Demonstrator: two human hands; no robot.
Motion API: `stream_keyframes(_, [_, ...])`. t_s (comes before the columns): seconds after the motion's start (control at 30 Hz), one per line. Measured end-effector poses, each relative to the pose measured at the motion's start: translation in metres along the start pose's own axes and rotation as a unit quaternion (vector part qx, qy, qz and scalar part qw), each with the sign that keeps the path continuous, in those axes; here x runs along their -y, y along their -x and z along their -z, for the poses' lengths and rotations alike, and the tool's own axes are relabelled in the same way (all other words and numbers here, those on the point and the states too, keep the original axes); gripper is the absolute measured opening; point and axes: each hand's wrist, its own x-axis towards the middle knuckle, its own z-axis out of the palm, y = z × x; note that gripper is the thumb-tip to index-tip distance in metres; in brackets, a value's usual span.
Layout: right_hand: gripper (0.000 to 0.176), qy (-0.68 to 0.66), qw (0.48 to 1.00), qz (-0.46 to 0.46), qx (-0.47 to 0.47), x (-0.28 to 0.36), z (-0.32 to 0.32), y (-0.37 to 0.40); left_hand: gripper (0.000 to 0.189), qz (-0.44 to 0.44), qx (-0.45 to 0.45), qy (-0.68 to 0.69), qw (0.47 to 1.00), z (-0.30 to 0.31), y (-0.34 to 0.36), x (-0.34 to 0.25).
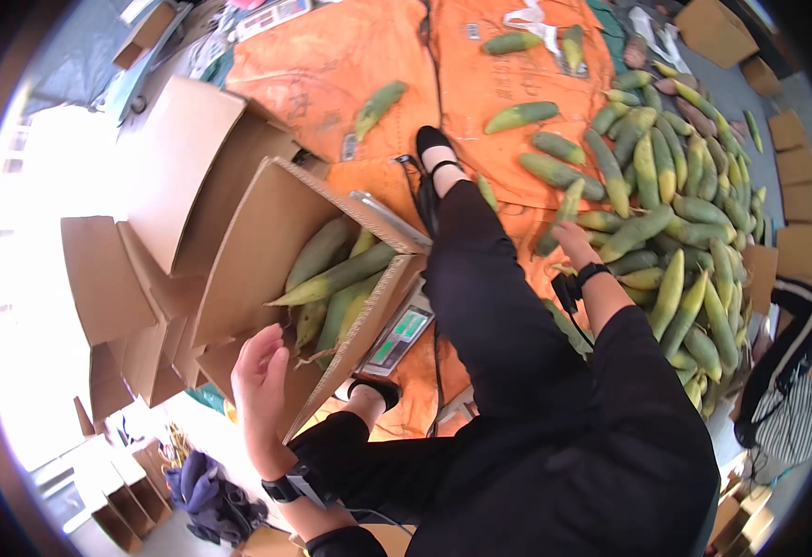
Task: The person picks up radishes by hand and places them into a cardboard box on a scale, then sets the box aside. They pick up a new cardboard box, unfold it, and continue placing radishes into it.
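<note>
My right hand (pixel 574 243) has its fingers closed on the lower part of a green radish (pixel 564 213) at the left edge of a large heap of green radishes (pixel 647 162). Over the near left side of an open cardboard box (pixel 257 237) hovers my left hand (pixel 262 367), its fingers loosely bent with nothing visible in them. Inside that box lie several green radishes (pixel 331 278), pale tips pointing different ways. A digital scale (pixel 400 340) with a lit green display sits against the box's right side.
Orange sheeting (pixel 331 65) covers the floor, with several loose radishes on it. More open cardboard boxes (pixel 183 167) stand at the left, and stacked boxes (pixel 799 186) at the far right. A dark blue cloth bundle (pixel 206 492) lies at lower left.
</note>
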Motion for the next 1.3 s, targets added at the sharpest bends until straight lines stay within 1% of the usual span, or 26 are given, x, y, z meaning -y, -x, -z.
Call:
stream_keyframes(0.07, [0.053, 0.004, 0.999, -0.037, -0.007, -0.001, -0.016, 0.004, 0.029, -0.001, -0.01, -0.041, 0.999, -0.001, -0.001, -0.003])
stream_keyframes(0.1, [0.053, -0.056, 0.995, -0.075, 0.019, 0.01, -0.021, 0.02, 0.029, -0.004, -0.011, -0.056, 0.998, -0.003, -0.003, -0.005])
stream_keyframes(0.2, [0.053, -0.047, 0.997, -0.048, 0.045, 0.006, -0.034, 0.011, 0.031, 0.004, -0.017, -0.075, 0.997, -0.006, -0.007, -0.006])
stream_keyframes(0.3, [0.054, -0.056, 0.997, -0.024, 0.051, 0.004, -0.038, 0.003, 0.031, 0.015, 0.025, -0.117, 0.993, -0.008, -0.008, -0.012])
stream_keyframes(0.33, [0.055, -0.069, 0.996, -0.024, 0.055, 0.002, -0.038, 0.002, 0.031, 0.017, 0.019, -0.115, 0.993, -0.008, -0.007, -0.013])
stream_keyframes(0.4, [0.054, -0.077, 0.996, -0.021, 0.043, 0.001, -0.036, 0.004, 0.032, -0.002, 0.037, -0.118, 0.992, -0.007, -0.007, -0.014])
stream_keyframes(0.47, [0.048, -0.108, 0.993, 0.038, 0.007, -0.014, -0.036, -0.003, 0.031, -0.008, 0.033, -0.12, 0.992, -0.005, -0.007, -0.014])
stream_keyframes(0.5, [0.038, -0.125, 0.987, 0.091, -0.044, -0.019, -0.041, -0.006, 0.031, -0.016, 0.035, -0.125, 0.991, -0.003, -0.006, -0.014])
stream_keyframes(0.53, [0.038, -0.121, 0.987, 0.097, -0.039, -0.025, -0.04, -0.008, 0.031, -0.011, 0.027, -0.123, 0.992, -0.002, -0.005, -0.013])
stream_keyframes(0.6, [0.031, -0.194, 0.98, -0.001, -0.042, 0.002, -0.025, 0.032, 0.031, -0.057, 0.006, -0.113, 0.992, -0.002, -0.003, -0.011])
stream_keyframes(0.63, [0.026, -0.239, 0.97, -0.018, -0.031, 0.007, -0.017, 0.041, 0.03, -0.065, -0.002, -0.106, 0.992, -0.001, -0.002, -0.011])
stream_keyframes(0.67, [0.026, -0.233, 0.972, -0.013, -0.027, 0.007, -0.008, 0.044, 0.03, -0.06, -0.009, -0.103, 0.993, 0.0, 0.0, -0.012])
stream_keyframes(0.73, [0.028, -0.324, 0.946, -0.017, -0.007, 0.009, 0.01, 0.051, 0.03, -0.038, 0.002, -0.122, 0.992, 0.005, 0.003, -0.016])
stream_keyframes(0.8, [0.027, -0.337, 0.941, -0.006, 0.004, 0.024, 0.025, 0.073, 0.029, -0.052, -0.015, -0.115, 0.992, 0.008, 0.005, -0.011])
stream_keyframes(0.87, [0.026, -0.349, 0.933, 0.08, 0.036, 0.038, 0.039, 0.089, 0.029, -0.063, -0.025, -0.105, 0.992, 0.012, 0.007, -0.009])
stream_keyframes(0.9, [0.025, -0.33, 0.937, 0.108, 0.037, 0.059, 0.042, 0.112, 0.029, -0.06, -0.027, -0.097, 0.993, 0.014, 0.008, -0.006])
stream_keyframes(0.93, [0.025, -0.328, 0.937, 0.111, 0.038, 0.081, 0.045, 0.135, 0.029, -0.059, -0.029, -0.095, 0.993, 0.015, 0.008, -0.005])
stream_keyframes(1.0, [0.023, -0.253, 0.933, 0.25, 0.046, 0.125, 0.047, 0.176, 0.027, -0.056, -0.03, 0.004, 0.998, 0.017, 0.008, -0.003])
stream_keyframes(1.03, [0.023, -0.253, 0.933, 0.253, 0.044, 0.145, 0.046, 0.192, 0.027, -0.064, -0.018, 0.047, 0.997, 0.018, 0.007, 0.001])
stream_keyframes(1.07, [0.021, -0.208, 0.917, 0.333, 0.073, 0.164, 0.045, 0.207, 0.027, -0.067, -0.019, 0.048, 0.996, 0.019, 0.008, 0.001])
stream_keyframes(1.1, [0.019, -0.16, 0.893, 0.409, 0.099, 0.181, 0.043, 0.222, 0.029, -0.068, -0.019, 0.102, 0.992, 0.021, 0.008, -0.001])
stream_keyframes(1.13, [0.018, -0.12, 0.878, 0.449, 0.112, 0.199, 0.04, 0.241, 0.03, -0.068, -0.02, 0.155, 0.985, 0.022, 0.009, -0.002])
stream_keyframes(1.17, [0.018, -0.08, 0.86, 0.488, 0.125, 0.217, 0.033, 0.259, 0.03, -0.071, -0.019, 0.155, 0.985, 0.024, 0.01, -0.006])
stream_keyframes(1.23, [0.017, -0.067, 0.783, 0.597, 0.161, 0.25, 0.01, 0.294, 0.037, -0.074, -0.037, 0.265, 0.961, 0.028, 0.013, -0.014])
stream_keyframes(1.27, [0.019, -0.047, 0.759, 0.623, 0.182, 0.257, -0.004, 0.298, 0.037, -0.077, -0.032, 0.264, 0.961, 0.029, 0.014, -0.017])
stream_keyframes(1.3, [0.018, -0.056, 0.738, 0.635, 0.222, 0.265, -0.018, 0.31, 0.043, -0.085, -0.051, 0.316, 0.944, 0.032, 0.015, -0.019])
